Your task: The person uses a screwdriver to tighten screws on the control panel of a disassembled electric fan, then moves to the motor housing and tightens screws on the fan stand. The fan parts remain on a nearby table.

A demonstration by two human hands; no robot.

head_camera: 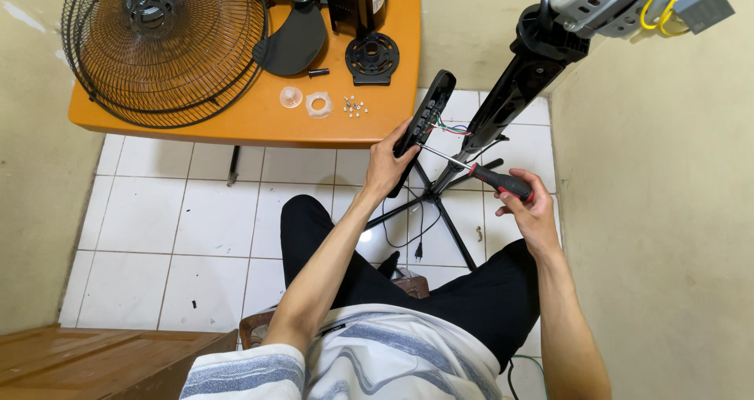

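Your left hand (386, 166) grips the black control panel (424, 117) beside the orange table (236, 121), its coloured wires running to the fan stand (514, 93). Your right hand (528, 207) is closed around a red-and-black screwdriver (487, 177), its tip at the panel's inner face.

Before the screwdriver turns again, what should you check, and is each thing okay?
1. Left hand grips the black control panel firmly: ok.
2. Right hand holds the screwdriver by its red-and-black handle: ok.
3. Screwdriver tip reaches the panel's inner side: ok; whether it sits in a screw head: cannot tell.
4. Coloured wires from panel to fan stand are away from the shaft: not ok, they run close to it.
5. Power plug lies loose on the floor tiles: ok.
6. Small screws are kept together on the orange table: ok.
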